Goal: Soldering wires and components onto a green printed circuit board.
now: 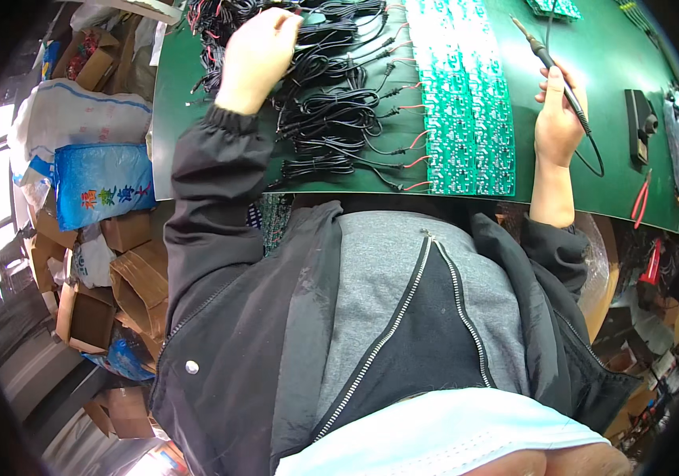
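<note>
In my right hand (559, 119) is a soldering iron (541, 54), held like a pen, its tip pointing up and to the left above the table. The black cord of the iron loops down beside my wrist. My left hand (262, 54) is over the bundled black cables (331, 111) at the far left, fingers pinched together. Whatever lies between those fingertips is too small to make out. Long strips of green circuit boards (466, 103) lie between my hands. Short red and black wire ends from several cables reach the boards' left edge.
On the green table (609, 87), a black block-shaped holder (639, 127) and red-handled pliers (641, 200) lie at the right. Another green board (557, 8) is at the far edge. Left of the table are a blue bag (105, 186), a white sack (78, 123) and cardboard boxes (89, 317).
</note>
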{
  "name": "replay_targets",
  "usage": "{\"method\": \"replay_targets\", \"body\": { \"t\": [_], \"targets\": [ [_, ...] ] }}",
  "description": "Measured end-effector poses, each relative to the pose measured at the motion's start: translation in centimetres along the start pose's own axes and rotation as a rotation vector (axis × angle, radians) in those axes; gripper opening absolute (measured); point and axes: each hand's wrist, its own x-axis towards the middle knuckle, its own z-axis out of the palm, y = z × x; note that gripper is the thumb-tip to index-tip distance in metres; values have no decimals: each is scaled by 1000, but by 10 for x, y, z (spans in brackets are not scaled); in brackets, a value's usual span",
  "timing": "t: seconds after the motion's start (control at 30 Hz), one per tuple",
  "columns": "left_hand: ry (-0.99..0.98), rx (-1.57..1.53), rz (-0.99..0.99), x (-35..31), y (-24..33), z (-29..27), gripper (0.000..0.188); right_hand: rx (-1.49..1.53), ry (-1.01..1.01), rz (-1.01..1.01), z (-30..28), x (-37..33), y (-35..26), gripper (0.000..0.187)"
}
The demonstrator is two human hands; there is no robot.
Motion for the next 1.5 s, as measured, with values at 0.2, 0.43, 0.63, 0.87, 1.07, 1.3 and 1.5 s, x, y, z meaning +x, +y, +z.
{"method": "replay_targets", "body": {
  "t": [0.2, 0.43, 0.63, 0.87, 1.07, 1.3, 1.5],
  "targets": [
    [386, -64, 78, 24, 38, -84, 3, 55, -18, 0, 1, 2, -1, 25],
    [220, -243, 331, 7, 100, -41, 9, 14, 4, -13, -3, -4, 0, 25],
    [43, -112, 111, 1, 91, -33, 13, -84, -76, -187, -25, -2, -40, 27],
    [-395, -452, 332, -40, 172, -11, 20, -10, -156, -167, -33, -30, -94, 23],
    [-517, -637, 216, -92, 175, 34, 17, 171, -290, 199, -12, -115, -97, 33],
    [-417, -501, 378, -90, 177, 30, 20, 227, -373, 192, -10, -121, -91, 41],
    [-398, -254, 537, -100, 180, 25, 17, 44, -303, 129, -24, -119, -101, 38]
  ]
}}
